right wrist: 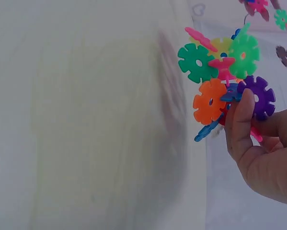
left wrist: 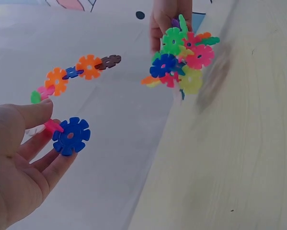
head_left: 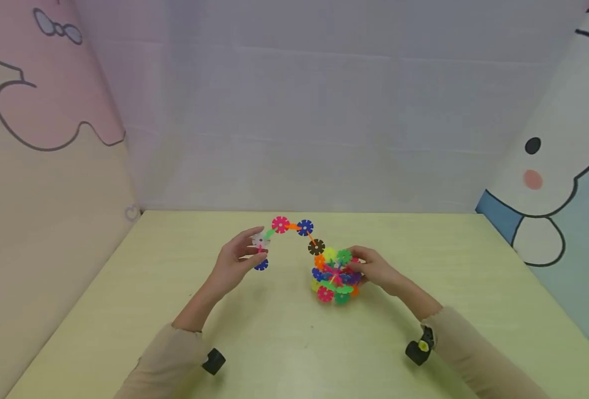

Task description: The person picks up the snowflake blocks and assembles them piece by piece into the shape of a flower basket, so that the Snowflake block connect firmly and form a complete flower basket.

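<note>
My left hand (head_left: 235,259) pinches one end of a curved chain of interlocking flower-shaped plastic discs (head_left: 280,224), near a white disc (head_left: 261,240). A blue disc (left wrist: 71,136) hangs by its fingers, and a brown disc (left wrist: 109,62) forms the chain's far end. My right hand (head_left: 374,269) grips a round, many-coloured cluster of the same discs (head_left: 335,277) from its right side, with fingers on a purple disc (right wrist: 258,98). Both wrist views show a gap between the brown disc and the cluster. Fingers partly hide both pieces.
A pale yellow table (head_left: 294,343) spreads under both hands, with shadows below the cluster. Behind it hangs a plain whitish sheet (head_left: 294,127). Side panels with cartoon drawings (head_left: 539,166) stand left and right. A small black camera (head_left: 418,352) sits at the right wrist.
</note>
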The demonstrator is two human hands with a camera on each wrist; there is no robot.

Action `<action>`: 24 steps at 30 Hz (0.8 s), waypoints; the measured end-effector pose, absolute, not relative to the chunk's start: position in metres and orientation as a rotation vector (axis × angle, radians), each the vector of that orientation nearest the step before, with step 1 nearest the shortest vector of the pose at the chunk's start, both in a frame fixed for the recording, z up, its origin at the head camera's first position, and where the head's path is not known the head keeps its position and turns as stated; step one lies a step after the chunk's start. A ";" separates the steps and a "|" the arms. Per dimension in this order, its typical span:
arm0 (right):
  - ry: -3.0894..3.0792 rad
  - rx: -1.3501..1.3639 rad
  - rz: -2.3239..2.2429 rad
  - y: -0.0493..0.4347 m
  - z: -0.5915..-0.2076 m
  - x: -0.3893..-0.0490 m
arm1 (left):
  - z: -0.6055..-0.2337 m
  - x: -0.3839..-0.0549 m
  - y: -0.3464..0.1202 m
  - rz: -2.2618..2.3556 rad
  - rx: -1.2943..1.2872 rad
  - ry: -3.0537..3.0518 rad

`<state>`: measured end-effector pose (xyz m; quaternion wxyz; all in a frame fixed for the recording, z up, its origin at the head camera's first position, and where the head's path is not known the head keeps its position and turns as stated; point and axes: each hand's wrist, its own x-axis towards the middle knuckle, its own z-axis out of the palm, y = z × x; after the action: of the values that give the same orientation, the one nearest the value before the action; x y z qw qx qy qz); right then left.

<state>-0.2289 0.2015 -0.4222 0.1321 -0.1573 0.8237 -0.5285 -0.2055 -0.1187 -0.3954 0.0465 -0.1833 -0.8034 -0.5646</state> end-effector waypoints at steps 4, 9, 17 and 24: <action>2.331 -0.534 -1.489 0.182 -0.434 -0.227 | -0.398 -0.206 -0.110 -1.753 -0.562 -2.470; 2.488 -0.596 -1.417 0.180 -0.431 -0.223 | -0.404 -0.206 -0.100 -1.797 -0.604 -2.481; 2.529 -0.731 -1.510 0.186 -0.403 -0.207 | -0.406 -0.210 -0.086 -1.864 -0.723 -2.454; 2.497 -0.587 -1.717 0.188 -0.403 -0.201 | -0.413 -0.221 -0.081 -1.803 -0.718 -2.552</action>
<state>-0.2015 0.1879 -0.4033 0.0275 -0.1901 0.8087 -0.5559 -0.2208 -0.0813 -0.4125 -0.0324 -0.2237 -0.7956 -0.5621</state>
